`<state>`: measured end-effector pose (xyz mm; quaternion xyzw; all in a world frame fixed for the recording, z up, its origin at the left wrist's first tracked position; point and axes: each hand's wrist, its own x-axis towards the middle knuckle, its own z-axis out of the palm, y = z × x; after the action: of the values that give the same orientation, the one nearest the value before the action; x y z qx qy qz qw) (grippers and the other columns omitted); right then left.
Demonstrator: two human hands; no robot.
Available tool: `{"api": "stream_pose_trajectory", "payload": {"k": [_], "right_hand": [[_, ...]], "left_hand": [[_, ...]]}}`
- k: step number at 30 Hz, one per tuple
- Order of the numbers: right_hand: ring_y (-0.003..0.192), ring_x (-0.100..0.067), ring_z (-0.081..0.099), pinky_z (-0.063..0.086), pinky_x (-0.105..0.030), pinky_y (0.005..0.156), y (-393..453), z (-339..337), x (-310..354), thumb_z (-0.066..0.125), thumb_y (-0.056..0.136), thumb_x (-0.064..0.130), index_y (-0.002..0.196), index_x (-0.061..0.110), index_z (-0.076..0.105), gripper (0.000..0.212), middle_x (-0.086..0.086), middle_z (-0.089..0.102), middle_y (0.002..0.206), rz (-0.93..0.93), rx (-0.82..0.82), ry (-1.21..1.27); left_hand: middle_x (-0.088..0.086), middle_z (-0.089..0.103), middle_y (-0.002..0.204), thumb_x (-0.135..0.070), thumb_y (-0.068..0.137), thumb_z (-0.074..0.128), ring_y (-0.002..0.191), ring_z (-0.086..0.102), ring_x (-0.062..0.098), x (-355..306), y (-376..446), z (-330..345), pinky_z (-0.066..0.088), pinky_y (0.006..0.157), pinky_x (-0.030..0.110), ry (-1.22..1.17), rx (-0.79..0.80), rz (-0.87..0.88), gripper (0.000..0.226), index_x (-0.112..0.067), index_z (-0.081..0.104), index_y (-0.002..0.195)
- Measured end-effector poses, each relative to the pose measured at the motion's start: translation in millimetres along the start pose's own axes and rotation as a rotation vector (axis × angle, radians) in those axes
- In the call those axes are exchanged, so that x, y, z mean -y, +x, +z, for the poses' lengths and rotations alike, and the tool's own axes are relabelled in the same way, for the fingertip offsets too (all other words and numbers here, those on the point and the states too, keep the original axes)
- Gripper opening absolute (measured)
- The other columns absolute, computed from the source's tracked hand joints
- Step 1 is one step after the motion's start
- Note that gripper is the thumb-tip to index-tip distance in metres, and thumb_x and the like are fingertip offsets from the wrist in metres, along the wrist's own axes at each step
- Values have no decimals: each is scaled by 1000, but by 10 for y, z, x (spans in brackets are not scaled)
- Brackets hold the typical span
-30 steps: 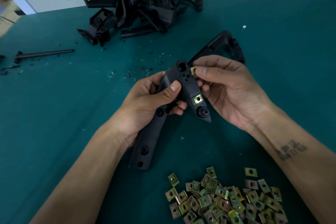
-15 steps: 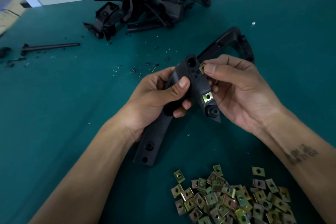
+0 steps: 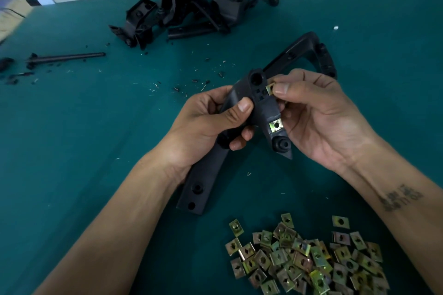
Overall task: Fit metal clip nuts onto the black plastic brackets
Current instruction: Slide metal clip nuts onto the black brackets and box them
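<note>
While the heap of loose clip nuts (image 3: 309, 261) sits closest to me on the green table (image 3: 72, 151), low and to the right, nothing there is in danger unless my right forearm sweeps back through it and scatters them. Above that, my left hand (image 3: 203, 124) is wrapped round the middle of the black plastic bracket (image 3: 239, 115), thumb pressed on its face, the lower leg running down under my wrist. One clip nut (image 3: 275, 125) is seated on the short arm, just above the round boss. Now the live one: my right hand (image 3: 318, 112) pinches a second clip nut (image 3: 270, 88) between thumb and forefinger, right against the bracket's edge beside the big round hole. I can't quite tell whether it has started onto the edge or is only touching it; my thumb hides most of it. That's the risk: pushed in crooked, it could jam or spring out of my pinch, and if my left grip lets the bracket twist, the hole won't line up. Beyond my hands lie the plastic shavings (image 3: 191, 79), a thin black rod (image 3: 67, 57) at far left, and the pile of brackets (image 3: 191, 5), well clear.
</note>
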<state>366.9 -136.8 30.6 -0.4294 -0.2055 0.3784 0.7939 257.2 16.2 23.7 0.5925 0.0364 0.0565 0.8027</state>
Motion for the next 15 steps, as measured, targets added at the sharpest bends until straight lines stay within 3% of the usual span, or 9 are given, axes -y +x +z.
{"api": "stream_pose_trajectory", "payload": {"k": [5,9,15], "right_hand": [[64,-11,57,50,-22,66,4,-30,2,70,78,4,70,11,68,11,-5,70,80,-9,59,8],[63,-12,56,54,-25,66,0,-26,7,64,84,-5,68,9,64,22,-7,69,84,2,116,36],[61,-14,57,57,-37,66,-25,34,-23,60,84,0,65,12,60,22,-4,67,75,19,108,88]], "left_hand": [[24,58,94,-20,89,63,58,53,17,1,-2,-9,40,46,23,17,6,14,24,2,61,98],[12,66,86,-22,87,61,57,55,16,-14,-13,-20,40,46,21,42,58,29,28,4,58,98],[8,66,82,-14,94,57,56,54,14,-33,-14,-15,40,46,21,37,84,5,18,3,56,98]]}}
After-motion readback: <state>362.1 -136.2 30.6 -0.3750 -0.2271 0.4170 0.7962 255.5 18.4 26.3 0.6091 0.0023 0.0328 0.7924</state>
